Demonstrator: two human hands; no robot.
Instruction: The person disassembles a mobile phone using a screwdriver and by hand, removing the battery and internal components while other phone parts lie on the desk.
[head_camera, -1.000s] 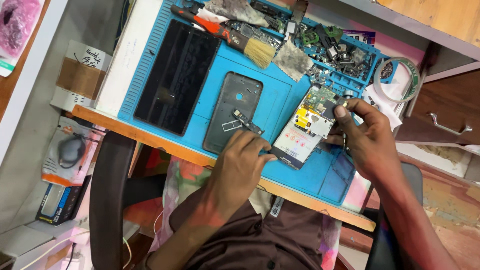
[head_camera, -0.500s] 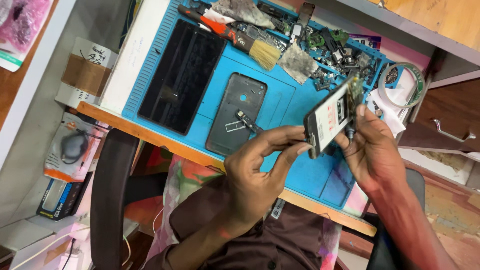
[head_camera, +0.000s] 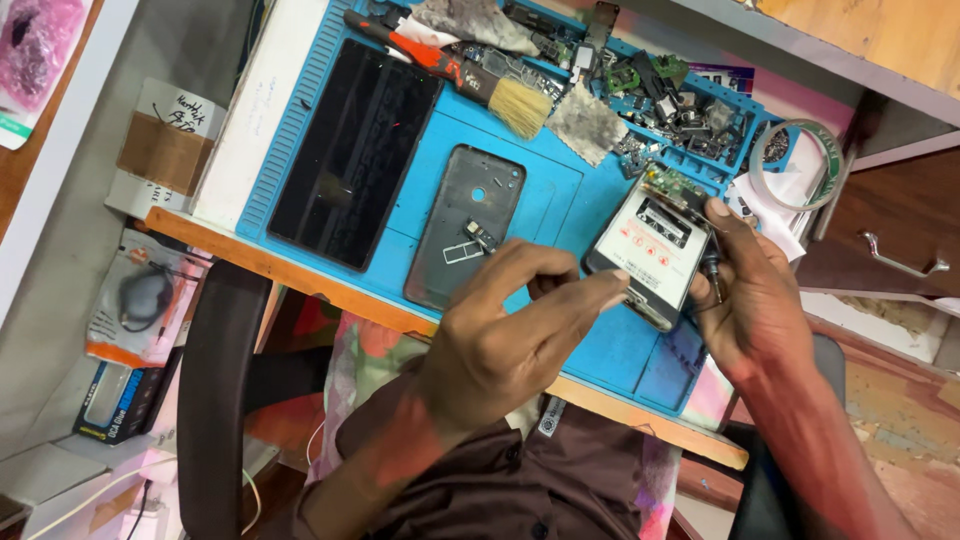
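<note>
From the head view, the right hand (head_camera: 755, 300) grips an opened phone (head_camera: 652, 248) by its far edge — battery and circuit board facing up — holding it tilted just above the blue work mat (head_camera: 440, 130). The left hand (head_camera: 500, 345) has its fingers pinched together at the phone's near edge, though whether a tool sits between them cannot be told. On the mat lie a grey back cover (head_camera: 462, 225), a dark screen panel (head_camera: 352, 150) and a brush (head_camera: 500, 92) — all apart from both hands.
</note>
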